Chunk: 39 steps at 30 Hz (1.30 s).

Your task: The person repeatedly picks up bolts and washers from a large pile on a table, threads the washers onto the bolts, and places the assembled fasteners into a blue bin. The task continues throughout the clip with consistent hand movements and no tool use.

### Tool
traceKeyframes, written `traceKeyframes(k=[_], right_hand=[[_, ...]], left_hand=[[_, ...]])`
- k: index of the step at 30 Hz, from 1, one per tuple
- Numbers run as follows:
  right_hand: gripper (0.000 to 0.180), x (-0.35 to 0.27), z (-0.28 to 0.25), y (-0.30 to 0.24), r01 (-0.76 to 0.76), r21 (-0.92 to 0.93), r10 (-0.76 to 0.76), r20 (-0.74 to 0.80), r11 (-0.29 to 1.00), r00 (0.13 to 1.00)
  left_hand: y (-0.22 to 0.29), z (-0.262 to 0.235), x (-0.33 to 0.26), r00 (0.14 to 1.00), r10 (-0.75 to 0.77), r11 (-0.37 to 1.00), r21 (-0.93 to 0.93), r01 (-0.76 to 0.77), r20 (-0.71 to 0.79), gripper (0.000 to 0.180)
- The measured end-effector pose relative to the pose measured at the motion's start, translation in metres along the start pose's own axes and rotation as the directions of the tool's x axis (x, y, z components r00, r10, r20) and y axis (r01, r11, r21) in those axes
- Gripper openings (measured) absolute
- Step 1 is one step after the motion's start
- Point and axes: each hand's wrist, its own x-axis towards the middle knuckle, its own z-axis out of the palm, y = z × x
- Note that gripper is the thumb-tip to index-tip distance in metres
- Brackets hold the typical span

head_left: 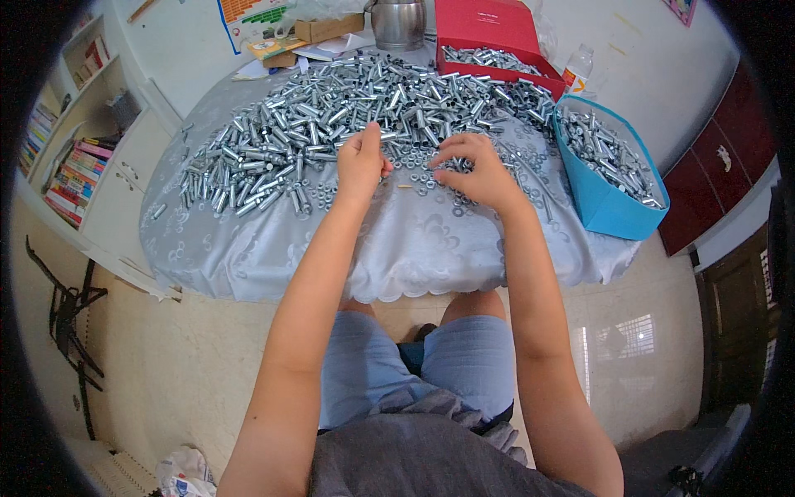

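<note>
Steel nuts (pixel 422 178) crowd your right hand (pixel 476 170), fingers curled over them; left hand (pixel 360 157) pinches something small; sweep carelessly and bolts (pixel 273 157) could roll off the cloth (pixel 414 240).

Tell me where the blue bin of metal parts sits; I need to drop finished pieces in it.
In the head view, the blue fabric bin of metal parts sits at the table's right edge, just right of the right hand and below the red cardboard box.
</note>
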Motion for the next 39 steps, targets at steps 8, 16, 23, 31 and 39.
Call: traceKeyframes(k=[8,16,23,31,39], right_hand=[[0.023,-0.011,-0.005,-0.005,-0.147,-0.189,0.197,0.278,0.971,0.940],[0.019,-0.008,-0.007,-0.005,-0.140,-0.158,0.183,0.299,0.977,0.936],[0.012,0.002,0.002,-0.011,-0.178,0.341,0.171,0.051,0.923,0.984],[0.010,0.007,0.005,-0.017,-0.246,0.637,0.284,0.044,0.731,0.958],[0.012,0.007,0.005,-0.021,-0.234,0.738,0.291,0.052,0.633,0.955]], left_hand=[[-0.006,-0.004,0.003,0.997,0.064,0.996,-0.066,-0.061,0.051,0.041],[0.003,0.001,-0.003,0.998,0.017,1.000,0.002,-0.017,0.053,0.045],[-0.002,0.001,-0.002,0.985,-0.052,0.992,0.120,0.033,0.163,0.043],[0.007,0.007,-0.012,0.945,-0.122,0.992,0.052,0.112,0.304,0.038],[0.007,0.007,-0.011,0.925,-0.112,0.994,0.041,0.104,0.363,0.039]])
